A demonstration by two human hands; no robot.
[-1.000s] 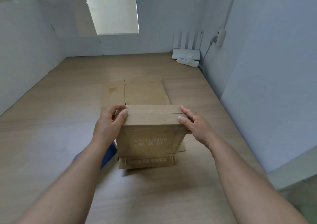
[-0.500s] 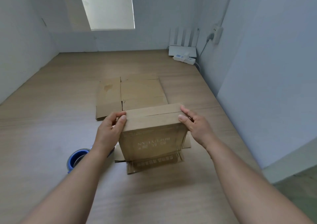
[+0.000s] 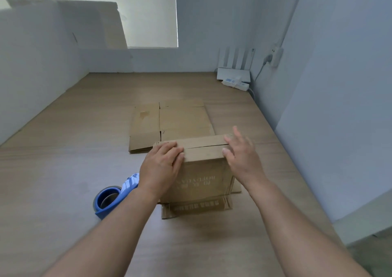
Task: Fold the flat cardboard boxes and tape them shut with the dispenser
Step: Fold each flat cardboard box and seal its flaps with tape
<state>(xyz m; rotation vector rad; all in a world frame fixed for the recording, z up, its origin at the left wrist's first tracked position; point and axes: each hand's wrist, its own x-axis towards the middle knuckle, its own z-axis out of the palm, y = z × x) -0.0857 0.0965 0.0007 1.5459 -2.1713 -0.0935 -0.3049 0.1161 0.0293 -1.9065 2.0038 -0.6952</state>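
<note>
A folded brown cardboard box (image 3: pixel 201 177) stands on the wooden table (image 3: pixel 63 170), its top flaps closed with a seam between them. My left hand (image 3: pixel 161 166) lies palm-down on the box's top left corner, pressing the flaps. My right hand (image 3: pixel 241 153) hovers with fingers spread at the top right edge, barely touching or just off it. A blue tape dispenser (image 3: pixel 112 196) lies on the table left of the box, partly hidden by my left forearm. A flat unfolded cardboard box (image 3: pixel 169 124) lies just behind the folded one.
White walls enclose the table on the left, back and right. A white router (image 3: pixel 234 73) and a power strip (image 3: pixel 235 83) sit in the far right corner, with a plug (image 3: pixel 274 57) on the wall. Cardboard sheets (image 3: pixel 110 26) lean at the back left.
My right hand has let go of the box's top right corner and opened its fingers. My left hand slid from the side onto the top. The view shifted, showing more of the dispenser.
</note>
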